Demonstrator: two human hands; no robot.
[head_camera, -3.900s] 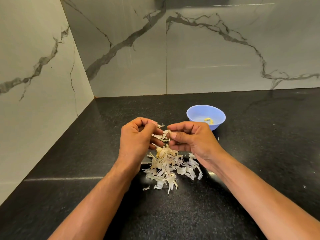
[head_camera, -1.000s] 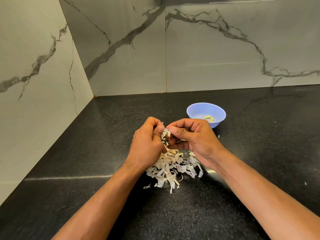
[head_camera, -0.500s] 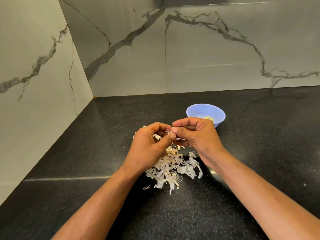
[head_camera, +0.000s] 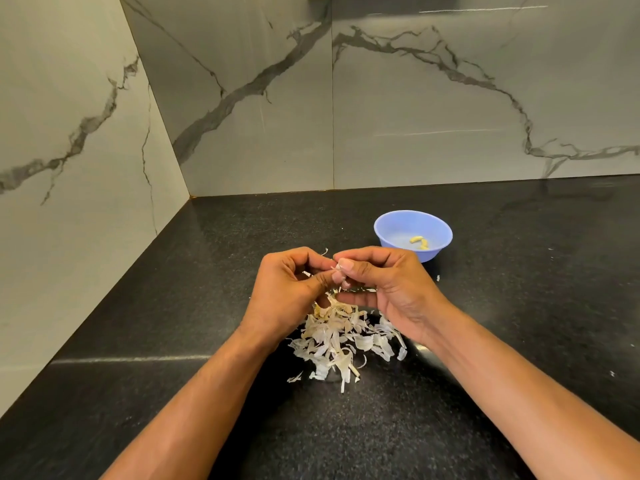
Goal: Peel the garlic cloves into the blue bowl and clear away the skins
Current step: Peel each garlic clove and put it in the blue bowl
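Both hands are meeting up right above the skin pile, fingertips almost touching each other. The left hand (head_camera: 287, 292) is curling its fingers inward with the thumb pointing across to the right, and the right hand (head_camera: 388, 289) is doing the mirror of that, thumb and forefinger pinching a small pale garlic clove with papery skin (head_camera: 337, 268) between them. Honestly the clove itself is mostly getting hidden by the fingers, so I can't tell how much skin is on it, only that a little whitish flap is sticking out by the right thumbnail. Both hands are looking clamped on that same little piece.

Directly below the hands, a loose heap of dry off-white garlic skins (head_camera: 341, 341) is sitting on the black speckled stone countertop (head_camera: 173, 306), with a few stray flakes lying just off the near edge of the heap.

The small round light-blue plastic bowl (head_camera: 394, 230) is sitting behind and to the right of the right hand, near it but not touching as far as I can see. Inside it a couple of peeled yellowish garlic cloves (head_camera: 419, 241) are lying on the bottom, toward the right side.

Grey-veined white marble wall panels (head_camera: 415, 98) are running along the back and left, forming a corner.
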